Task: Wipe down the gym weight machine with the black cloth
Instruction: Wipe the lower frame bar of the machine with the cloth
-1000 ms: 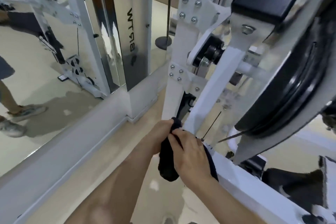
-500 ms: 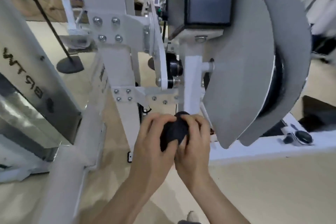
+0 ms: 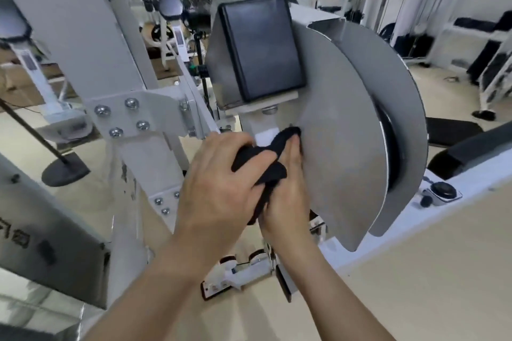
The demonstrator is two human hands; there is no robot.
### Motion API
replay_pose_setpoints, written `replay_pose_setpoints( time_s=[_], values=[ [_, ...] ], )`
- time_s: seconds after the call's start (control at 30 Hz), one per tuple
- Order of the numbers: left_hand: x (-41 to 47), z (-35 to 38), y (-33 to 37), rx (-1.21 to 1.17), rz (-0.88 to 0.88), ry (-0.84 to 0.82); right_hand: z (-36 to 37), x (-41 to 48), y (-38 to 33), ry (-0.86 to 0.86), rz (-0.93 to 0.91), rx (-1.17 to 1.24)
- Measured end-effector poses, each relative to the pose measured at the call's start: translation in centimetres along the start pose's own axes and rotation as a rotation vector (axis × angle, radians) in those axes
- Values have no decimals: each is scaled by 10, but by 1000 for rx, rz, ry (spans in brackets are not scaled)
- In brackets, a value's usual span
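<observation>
In the middle of the frame both hands are clamped on the black cloth [image 3: 265,159]. The left hand [image 3: 221,183] curls over its bunched near end, while the right hand [image 3: 288,196] pinches the other end and pushes it up into the corner where the grey guard plate [image 3: 340,147] meets the white post [image 3: 259,123] under the black pad [image 3: 263,47]. This two-handed hold probably keeps the loose fabric gathered so a firm tip reaches that seam of the gym weight machine [image 3: 83,36]. The plate is smooth, matt painted metal and should wipe easily. Pale floor [image 3: 415,285] fills the lower right, and other machines [image 3: 471,36] crowd the upper right.
</observation>
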State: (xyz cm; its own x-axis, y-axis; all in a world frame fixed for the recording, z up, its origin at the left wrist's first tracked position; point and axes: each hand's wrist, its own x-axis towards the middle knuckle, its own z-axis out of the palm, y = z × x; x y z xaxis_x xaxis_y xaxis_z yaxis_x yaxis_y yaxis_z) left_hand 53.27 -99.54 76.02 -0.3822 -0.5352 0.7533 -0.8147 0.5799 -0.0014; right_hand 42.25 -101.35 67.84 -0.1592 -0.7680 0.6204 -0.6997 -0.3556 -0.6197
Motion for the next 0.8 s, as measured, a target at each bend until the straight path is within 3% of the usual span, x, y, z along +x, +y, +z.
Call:
replay_pose_setpoints(
  time_s=[0.07,0.17,0.27,0.37,0.47,0.57,0.63,0.73,0.8],
  values=[
    [-4,1,-5,14,-55,-3,1,-22,9,20,-28,-24],
    [-22,8,0,167,61,-91,-1,-72,18,-50,-62,-111],
    [-26,14,7,130,111,-98,-2,-68,18,-40,-82,-79],
    [-3,10,-6,-62,-78,3,-2,-3,1,54,-183,-66],
    [12,1,-17,-210,-338,58,-5,40,-4,27,-184,-1],
    [4,-5,-13,-239,-361,63,-8,13,11,8,-181,-31],
    [-13,-5,5,-219,-278,-16,-15,-37,25,-28,-143,-112],
    [-56,16,30,-322,-355,-290,-27,-110,54,-125,-134,-218],
    [-90,41,38,-307,-368,-376,-35,-144,66,-158,-101,-257]
  ],
)
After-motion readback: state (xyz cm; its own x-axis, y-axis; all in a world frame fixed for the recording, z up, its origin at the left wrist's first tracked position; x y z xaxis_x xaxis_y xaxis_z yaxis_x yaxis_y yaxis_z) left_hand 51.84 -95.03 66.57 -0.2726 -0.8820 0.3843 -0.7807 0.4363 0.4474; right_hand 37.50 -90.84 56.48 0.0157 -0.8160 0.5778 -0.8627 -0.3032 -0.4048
